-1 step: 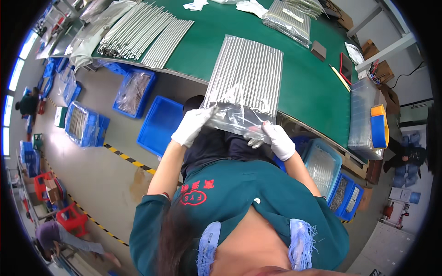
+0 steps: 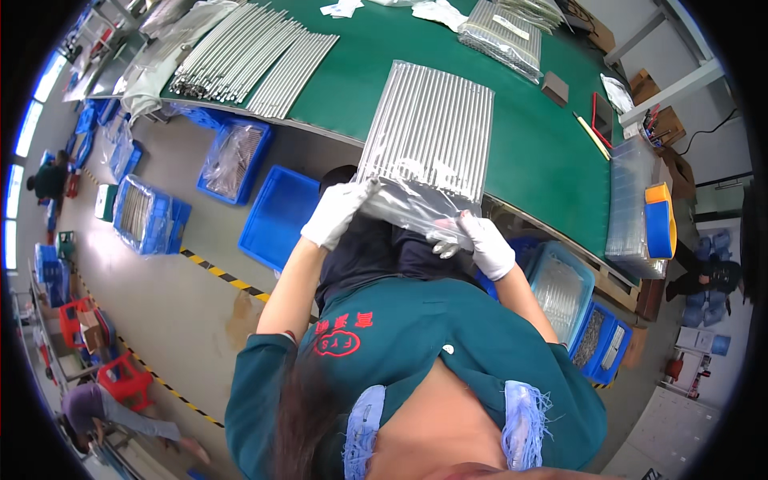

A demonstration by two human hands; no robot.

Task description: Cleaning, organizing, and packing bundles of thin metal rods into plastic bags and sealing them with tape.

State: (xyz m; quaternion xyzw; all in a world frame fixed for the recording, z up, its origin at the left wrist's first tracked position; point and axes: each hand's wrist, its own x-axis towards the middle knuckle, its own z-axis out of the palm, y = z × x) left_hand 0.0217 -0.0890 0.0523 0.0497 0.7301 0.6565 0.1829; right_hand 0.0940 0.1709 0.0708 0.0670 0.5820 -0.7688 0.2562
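A clear plastic bag (image 2: pixel 412 206) holds a flat row of slim silver metal rods (image 2: pixel 428 120). The filled part rests on the green table, and the loose end of the film hangs over the near edge toward my lap. In a white glove, my left hand (image 2: pixel 336 216) pinches the left corner of that loose end. My right hand (image 2: pixel 486 244), gloved too, grips its right corner between thumb and fingers; a bare fingertip pokes from the glove. More bare rods (image 2: pixel 240 52) lie in a pile at the table's far left, with a smaller row (image 2: pixel 292 76) beside them.
Bagged rods (image 2: pixel 504 40) lie at the back right of the green table (image 2: pixel 536 152), near a dark block (image 2: pixel 554 89). Clear plastic sleeves (image 2: pixel 628 200) and a roll of tape (image 2: pixel 660 220) stand at the right edge. Blue bins (image 2: pixel 280 216) sit below on the floor.
My left hand has shifted slightly up and right, and the left corner of the bag's loose end is raised with it, so the film slants more. My right hand barely moves.
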